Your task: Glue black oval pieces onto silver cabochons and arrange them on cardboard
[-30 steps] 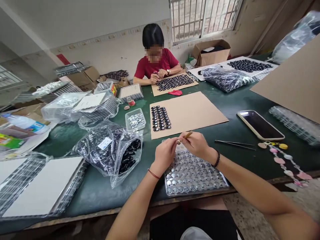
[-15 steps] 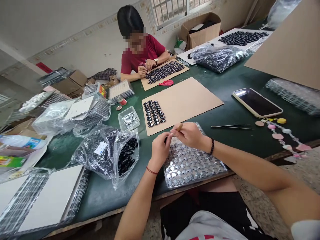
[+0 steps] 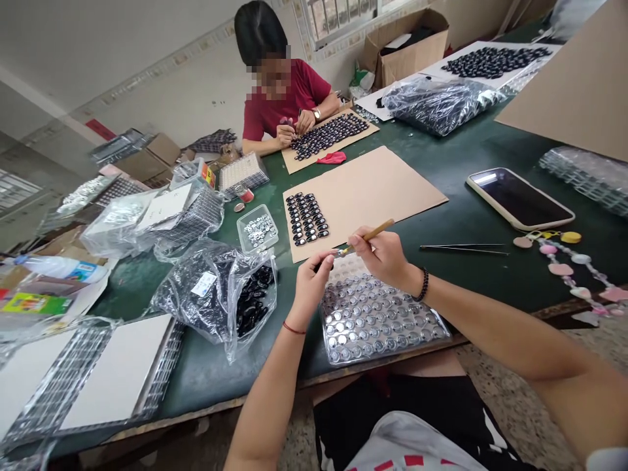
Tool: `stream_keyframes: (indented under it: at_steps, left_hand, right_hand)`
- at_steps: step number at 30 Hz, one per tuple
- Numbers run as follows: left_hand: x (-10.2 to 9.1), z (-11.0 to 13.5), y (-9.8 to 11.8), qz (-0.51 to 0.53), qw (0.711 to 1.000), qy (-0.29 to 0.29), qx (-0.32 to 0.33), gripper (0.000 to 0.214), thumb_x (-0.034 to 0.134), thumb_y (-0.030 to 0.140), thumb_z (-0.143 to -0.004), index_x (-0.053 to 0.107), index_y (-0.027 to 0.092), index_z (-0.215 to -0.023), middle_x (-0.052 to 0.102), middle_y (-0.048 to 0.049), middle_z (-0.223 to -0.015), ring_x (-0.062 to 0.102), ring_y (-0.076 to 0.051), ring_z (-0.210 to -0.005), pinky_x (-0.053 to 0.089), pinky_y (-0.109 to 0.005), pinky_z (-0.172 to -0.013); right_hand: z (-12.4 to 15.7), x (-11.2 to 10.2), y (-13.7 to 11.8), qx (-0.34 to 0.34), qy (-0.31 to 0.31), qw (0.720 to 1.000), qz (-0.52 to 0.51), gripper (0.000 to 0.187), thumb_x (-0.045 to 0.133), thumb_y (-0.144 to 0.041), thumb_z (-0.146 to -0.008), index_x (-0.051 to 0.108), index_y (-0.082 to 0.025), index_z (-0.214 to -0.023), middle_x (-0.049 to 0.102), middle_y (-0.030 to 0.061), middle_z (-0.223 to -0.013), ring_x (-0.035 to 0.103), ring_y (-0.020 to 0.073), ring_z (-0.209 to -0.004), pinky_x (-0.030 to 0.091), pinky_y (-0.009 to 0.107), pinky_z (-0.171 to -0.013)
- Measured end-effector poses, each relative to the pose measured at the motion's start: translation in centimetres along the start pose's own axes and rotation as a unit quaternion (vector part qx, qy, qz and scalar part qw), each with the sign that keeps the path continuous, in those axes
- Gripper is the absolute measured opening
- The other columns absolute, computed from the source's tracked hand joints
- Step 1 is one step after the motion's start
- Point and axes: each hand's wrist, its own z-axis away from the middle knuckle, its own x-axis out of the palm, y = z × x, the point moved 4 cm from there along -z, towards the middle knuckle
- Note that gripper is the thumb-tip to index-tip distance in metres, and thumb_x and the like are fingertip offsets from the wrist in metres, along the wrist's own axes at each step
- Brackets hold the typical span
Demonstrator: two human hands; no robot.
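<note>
My left hand is closed in a pinch on a small black piece, mostly hidden by the fingers. Between the fingers of my right hand is a thin wooden-handled tool, its tip meeting the left fingertips beside something small and silvery. Below both hands lies a clear plastic tray filled with rows of round silvery pieces. Just beyond, a brown cardboard sheet carries columns of black oval pieces with silver centres at its left end.
A small box of silvery parts and a plastic bag of black pieces stand on the left. Tweezers and a phone with a beaded strap lie right. Across the table, a person works over a board of black pieces.
My right hand has drawn slightly right and turned, so the tool's wooden handle now shows in full length. The left hand stays nearly in place, and the view has shifted a little.
</note>
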Motion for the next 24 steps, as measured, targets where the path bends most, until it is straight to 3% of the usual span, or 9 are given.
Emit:
stream_keyframes:
  at_steps: [3,8,12,14,16,19,22,24]
  left_hand:
    - [0.8,0.4,0.1,0.036,0.998,-0.044,0.003,0.035,0.056,0.041,-0.075,0.063,0.017,-0.101,0.046,0.0037,-0.057,0.034,-0.006,-0.047,0.029,-0.020,-0.046]
    - [1.3,0.8,0.2,0.070,0.996,-0.052,0.010,0.036,0.056,0.041,-0.076,0.062,0.018,-0.103,0.042,0.0046,-0.055,0.032,-0.005,-0.045,0.027,-0.020,-0.044]
    - [1.0,0.8,0.3,0.059,0.998,-0.032,0.012,0.032,0.057,0.040,-0.076,0.064,0.018,-0.097,0.044,0.0040,-0.056,0.032,-0.005,-0.046,0.027,-0.019,-0.043]
    - [0.0,0.1,0.5,0.056,0.998,-0.001,0.018,0.030,0.058,0.038,-0.075,0.065,0.017,-0.096,0.046,0.0037,-0.057,0.033,-0.005,-0.046,0.026,-0.019,-0.042]
    - [-2.2,-1.2,0.4,0.099,0.992,0.072,0.021,0.030,0.060,0.037,-0.073,0.064,0.017,-0.096,0.044,0.0048,-0.056,0.031,-0.004,-0.044,0.024,-0.018,-0.040]
    - [-5.5,-2.8,-0.9,0.249,0.948,0.193,-0.039,0.028,0.061,0.037,-0.073,0.059,0.016,-0.091,0.034,0.0083,-0.050,0.022,-0.002,-0.037,0.016,-0.016,-0.034]
    - [-5.5,-3.2,-2.3,0.338,0.919,0.148,-0.139,0.026,0.063,0.037,-0.072,0.056,0.014,-0.084,0.030,0.0099,-0.047,0.018,-0.001,-0.034,0.012,-0.015,-0.033]
    - [-4.0,-2.6,-2.4,0.331,0.928,0.097,-0.142,0.027,0.063,0.037,-0.071,0.055,0.015,-0.083,0.031,0.0101,-0.047,0.019,-0.001,-0.033,0.012,-0.015,-0.033]
  right_hand:
    - [0.0,0.1,0.0,0.045,0.003,0.998,-0.046,0.034,0.035,-0.036,-0.091,0.053,-0.017,-0.069,0.054,0.0008,-0.057,0.049,0.0096,-0.050,0.036,0.021,-0.049]
    - [0.2,0.6,0.1,0.107,-0.010,0.986,-0.131,0.038,0.035,-0.040,-0.090,0.054,-0.016,-0.068,0.051,-0.0001,-0.053,0.048,0.0090,-0.047,0.037,0.021,-0.046]
    - [0.2,0.2,0.4,0.125,0.023,0.978,-0.167,0.037,0.038,-0.040,-0.089,0.055,-0.016,-0.067,0.049,-0.0012,-0.051,0.046,0.0075,-0.043,0.036,0.020,-0.043]
    - [0.0,-0.2,0.4,0.130,0.048,0.972,-0.190,0.034,0.040,-0.038,-0.089,0.055,-0.017,-0.068,0.048,-0.0023,-0.049,0.044,0.0066,-0.041,0.035,0.020,-0.040]
    - [-0.1,-0.5,0.4,0.132,0.062,0.967,-0.211,0.032,0.040,-0.037,-0.089,0.055,-0.017,-0.069,0.048,-0.0029,-0.049,0.043,0.0059,-0.039,0.034,0.019,-0.038]
    - [0.0,-0.4,0.2,0.128,0.054,0.965,-0.224,0.031,0.040,-0.036,-0.089,0.056,-0.017,-0.070,0.047,-0.0032,-0.049,0.042,0.0055,-0.038,0.034,0.019,-0.037]
    - [0.4,0.1,0.0,0.127,0.028,0.968,-0.217,0.031,0.041,-0.037,-0.089,0.056,-0.017,-0.070,0.048,-0.0025,-0.050,0.043,0.0063,-0.039,0.034,0.020,-0.037]
    - [0.6,0.4,0.0,0.123,0.014,0.972,-0.202,0.032,0.041,-0.037,-0.088,0.057,-0.016,-0.070,0.049,-0.0016,-0.051,0.044,0.0072,-0.040,0.035,0.020,-0.038]
